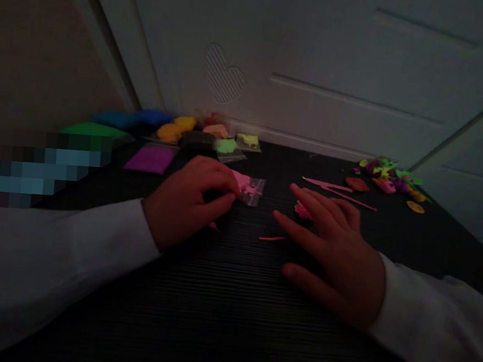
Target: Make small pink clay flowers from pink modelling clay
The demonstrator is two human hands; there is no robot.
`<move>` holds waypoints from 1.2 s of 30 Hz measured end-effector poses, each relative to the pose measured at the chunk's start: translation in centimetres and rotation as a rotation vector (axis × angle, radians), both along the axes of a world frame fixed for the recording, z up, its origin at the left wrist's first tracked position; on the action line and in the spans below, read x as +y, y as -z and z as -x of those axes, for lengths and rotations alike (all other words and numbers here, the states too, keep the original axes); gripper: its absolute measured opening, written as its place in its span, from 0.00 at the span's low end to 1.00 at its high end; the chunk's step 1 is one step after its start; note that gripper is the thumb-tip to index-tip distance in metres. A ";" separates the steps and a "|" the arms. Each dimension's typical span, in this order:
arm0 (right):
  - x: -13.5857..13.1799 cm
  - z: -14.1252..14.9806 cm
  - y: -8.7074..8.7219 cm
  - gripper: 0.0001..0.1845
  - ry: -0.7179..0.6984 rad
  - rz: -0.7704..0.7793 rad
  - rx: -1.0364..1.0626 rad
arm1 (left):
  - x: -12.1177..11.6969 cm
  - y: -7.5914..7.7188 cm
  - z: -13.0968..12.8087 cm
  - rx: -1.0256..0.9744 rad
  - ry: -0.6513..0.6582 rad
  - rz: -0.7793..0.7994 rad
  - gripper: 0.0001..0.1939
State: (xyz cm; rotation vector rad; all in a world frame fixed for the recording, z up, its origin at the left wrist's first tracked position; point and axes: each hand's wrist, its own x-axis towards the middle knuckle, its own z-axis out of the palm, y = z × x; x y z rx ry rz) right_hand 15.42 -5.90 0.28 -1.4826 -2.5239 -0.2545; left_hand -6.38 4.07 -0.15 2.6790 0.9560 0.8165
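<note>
My left hand has its fingers curled and the thumb close to the fingertips, at the near edge of a clear zip bag with pink clay in it. Whatever lies between those fingertips is hidden. A small pink scrap shows just under this hand. With fingers spread, my right hand hovers over or rests on the table; which of these I cannot tell. A thin pink clay strip lies by its index finger. Partly covered by its fingers is a crinkled pink clay piece.
Pink modelling tools and a reddish-brown lump lie beyond my right hand. Colourful clay pieces are heaped at the far right. Several clay packets, including a purple one, line the back left. A white panel stands behind the dark table.
</note>
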 end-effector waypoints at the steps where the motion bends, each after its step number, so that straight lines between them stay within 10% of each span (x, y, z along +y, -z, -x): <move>1: 0.0 -0.1 -0.2 0.27 0.015 -0.019 0.003 | 0.0 0.0 0.0 0.001 0.005 0.000 0.08; 10: 0.5 0.4 -0.5 0.11 0.109 0.042 0.053 | -0.1 0.0 -0.1 0.016 0.014 -0.018 0.08; 36: -0.4 1.0 -0.4 0.09 0.059 0.096 0.112 | 0.5 0.4 0.0 0.020 -0.002 -0.039 0.08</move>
